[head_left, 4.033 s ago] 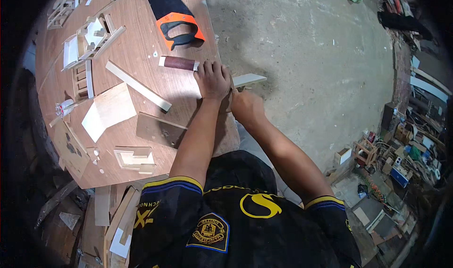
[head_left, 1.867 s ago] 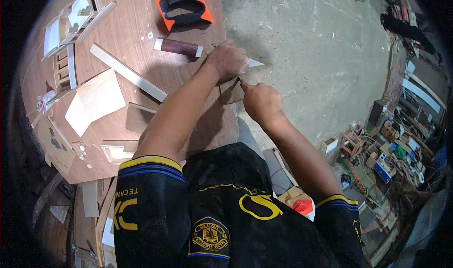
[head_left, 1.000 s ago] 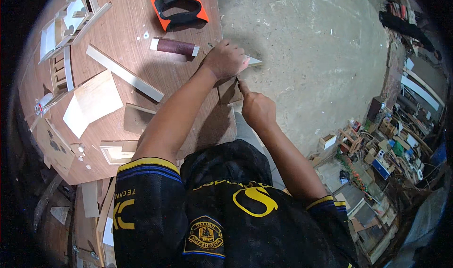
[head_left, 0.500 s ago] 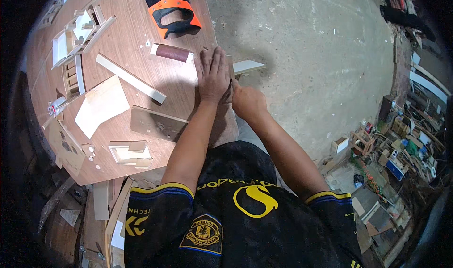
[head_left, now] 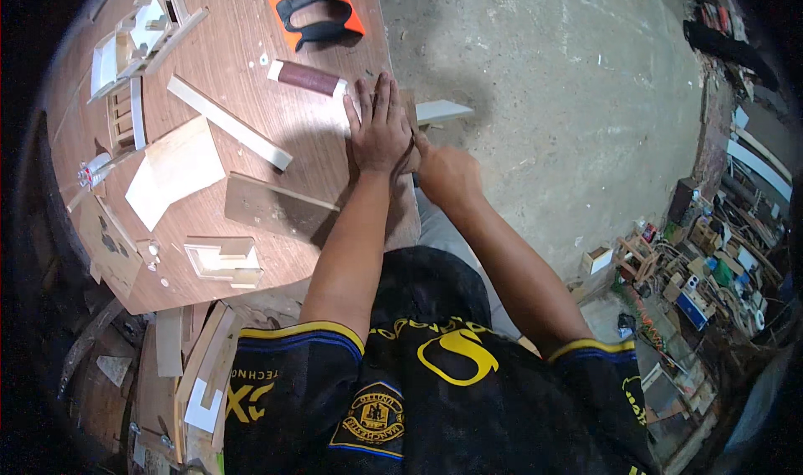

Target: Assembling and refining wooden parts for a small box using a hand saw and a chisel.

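Observation:
My left hand [head_left: 381, 136] lies flat at the right edge of the wooden table [head_left: 251, 124], fingers stretched and somewhat spread. It presses on a brown wooden piece [head_left: 408, 107], mostly hidden beneath it. A pale wood strip [head_left: 443, 111] with a slanted end juts past the edge, over the floor. Just off the edge, my right hand [head_left: 450, 176] is closed, its index finger reaching toward my left hand. A small dark bit shows beside its fist; what it grips is hidden. Beyond my left fingertips sits a block wrapped in dark red-brown material [head_left: 308, 79].
A handsaw with an orange and black handle [head_left: 355, 19] lies at the table's far edge. Left of my arm are a long wood strip [head_left: 230, 124], a pale angular board [head_left: 176, 170], a brown board [head_left: 272, 206] and small wooden assemblies. Clutter [head_left: 711, 274] lines the floor's right side.
The whole view has shifted slightly. My left thumb and fingers look more spread. My right hand has moved a little away from the table edge, and a dark bit now shows beside it.

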Demonstrator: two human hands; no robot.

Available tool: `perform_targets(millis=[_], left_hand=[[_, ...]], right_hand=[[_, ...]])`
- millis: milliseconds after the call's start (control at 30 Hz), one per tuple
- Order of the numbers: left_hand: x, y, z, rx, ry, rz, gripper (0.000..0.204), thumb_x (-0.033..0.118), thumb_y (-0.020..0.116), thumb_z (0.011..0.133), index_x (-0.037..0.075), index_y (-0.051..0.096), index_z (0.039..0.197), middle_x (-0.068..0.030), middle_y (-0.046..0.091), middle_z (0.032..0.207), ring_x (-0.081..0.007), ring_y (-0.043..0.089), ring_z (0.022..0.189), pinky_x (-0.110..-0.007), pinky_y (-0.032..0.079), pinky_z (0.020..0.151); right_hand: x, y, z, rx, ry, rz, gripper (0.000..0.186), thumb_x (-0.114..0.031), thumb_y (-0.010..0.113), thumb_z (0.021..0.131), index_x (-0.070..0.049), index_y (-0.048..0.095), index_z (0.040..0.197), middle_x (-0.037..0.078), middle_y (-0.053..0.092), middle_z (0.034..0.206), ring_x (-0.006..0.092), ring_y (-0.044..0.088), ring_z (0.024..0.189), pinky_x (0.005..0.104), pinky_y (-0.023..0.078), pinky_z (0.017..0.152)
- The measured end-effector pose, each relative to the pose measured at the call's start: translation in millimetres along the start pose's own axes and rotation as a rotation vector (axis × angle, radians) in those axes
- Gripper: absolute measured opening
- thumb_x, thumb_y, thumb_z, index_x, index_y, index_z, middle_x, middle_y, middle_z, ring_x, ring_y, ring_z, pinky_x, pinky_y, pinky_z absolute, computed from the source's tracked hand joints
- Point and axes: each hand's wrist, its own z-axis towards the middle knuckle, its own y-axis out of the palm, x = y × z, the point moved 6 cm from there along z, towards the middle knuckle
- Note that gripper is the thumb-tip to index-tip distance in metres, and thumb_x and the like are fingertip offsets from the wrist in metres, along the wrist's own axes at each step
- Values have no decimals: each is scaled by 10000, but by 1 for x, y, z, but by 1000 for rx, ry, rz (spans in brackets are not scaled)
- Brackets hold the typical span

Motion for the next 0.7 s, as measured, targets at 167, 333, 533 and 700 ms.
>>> perform_targets(millis=[167,333,533,700], left_hand=[[-2,4,-2,-87,-18,8,616,257,528,853,107,399,1437,-8,316,1531,-343,218,1429,-583,146,1125],[-1,2,-3,-38,-9,-11,616,252,528,813,93,448,1402,-25,360,1504,-341,243,1420,-574,128,1139],[-4,7,20,-12,-23,61,583,254,532,814,98,482,1374,-13,381,1489,-356,233,1419,-631,114,1116],[-1,4,28,29,22,41,579,269,516,829,76,476,1373,-23,356,1503,-371,221,1421,-638,68,1117]], right_hand=[[-3,1,10,-10,-60,-15,388,-122,463,852,-137,584,1221,190,679,775,363,678,707,486,539,614],[-8,-6,12,1,-43,28,389,-101,481,841,-144,592,1211,184,683,788,361,681,720,476,545,612],[0,-13,18,-68,45,-117,362,-92,479,844,-120,602,1183,179,686,798,338,687,728,458,549,630],[-6,-24,26,-16,5,-83,340,-91,458,856,-112,613,1159,177,686,799,338,685,746,449,544,628]])
